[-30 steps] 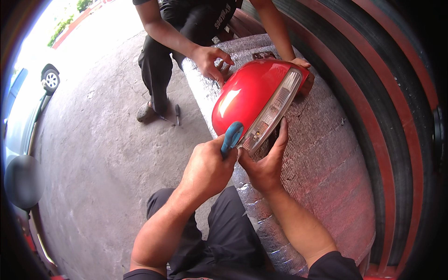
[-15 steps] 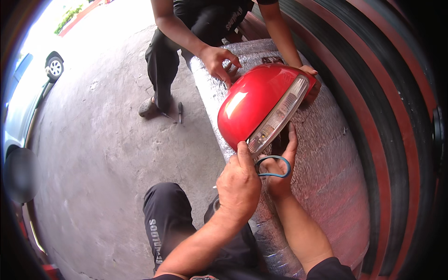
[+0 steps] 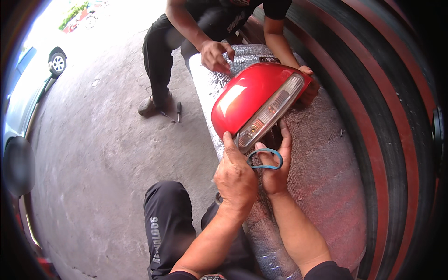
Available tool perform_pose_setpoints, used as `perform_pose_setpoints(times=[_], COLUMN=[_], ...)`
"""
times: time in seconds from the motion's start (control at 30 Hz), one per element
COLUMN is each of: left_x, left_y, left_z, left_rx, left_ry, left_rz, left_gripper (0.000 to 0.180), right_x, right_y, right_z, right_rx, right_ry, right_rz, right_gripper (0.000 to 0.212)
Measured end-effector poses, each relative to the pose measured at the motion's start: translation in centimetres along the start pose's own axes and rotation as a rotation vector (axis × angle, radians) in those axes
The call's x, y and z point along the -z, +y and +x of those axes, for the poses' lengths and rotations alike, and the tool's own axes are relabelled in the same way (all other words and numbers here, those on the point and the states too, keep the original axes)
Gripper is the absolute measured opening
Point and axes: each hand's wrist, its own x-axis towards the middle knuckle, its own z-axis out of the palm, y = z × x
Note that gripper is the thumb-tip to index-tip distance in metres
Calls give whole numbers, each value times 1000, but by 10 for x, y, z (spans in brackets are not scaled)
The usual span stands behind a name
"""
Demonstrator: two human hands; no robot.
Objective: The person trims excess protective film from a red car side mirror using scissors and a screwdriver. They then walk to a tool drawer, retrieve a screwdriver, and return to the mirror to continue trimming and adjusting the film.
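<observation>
The red housing (image 3: 254,95) is over the foil sheet (image 3: 326,161). Below it, my left fingers (image 3: 228,141) grasp the blue-looped tool (image 3: 280,161), one touching the housing; my right fingers (image 3: 285,137) adjoin its clear lens (image 3: 275,110), grip undetermined.

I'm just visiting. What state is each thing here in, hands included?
Red shell: tilted, held
Clear lamp strip: attached along the shell's edge
Left hand: index finger at the shell's near end
Blue loop: sticking out from the left hand
Right hand: open, cupped near the strip's lower end
Screwdriver: lying on the floor
Silver sheet: wrinkled, beneath the shell
</observation>
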Motion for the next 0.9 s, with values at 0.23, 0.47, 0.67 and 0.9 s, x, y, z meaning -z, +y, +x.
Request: perform_pose_setpoints(times=[0.23, 0.47, 0.67, 0.9], left_x=[-5, -6, 3, 15], left_y=[-1, 0, 2, 5], left_z=[3, -1, 1, 5], left_rx=[7, 19, 74, 154], left_ry=[26, 39, -29, -117], left_rz=[35, 54, -27, -96], left_gripper=[58, 58, 57, 66], right_x=[3, 19, 29, 19], right_y=[9, -5, -32, -84], right_z=[3, 14, 50, 99], right_rx=[28, 367, 551, 485], right_ry=[20, 19, -151, -379], right_rz=[-155, -815, -999, -1354], right_gripper=[85, 89, 91, 61])
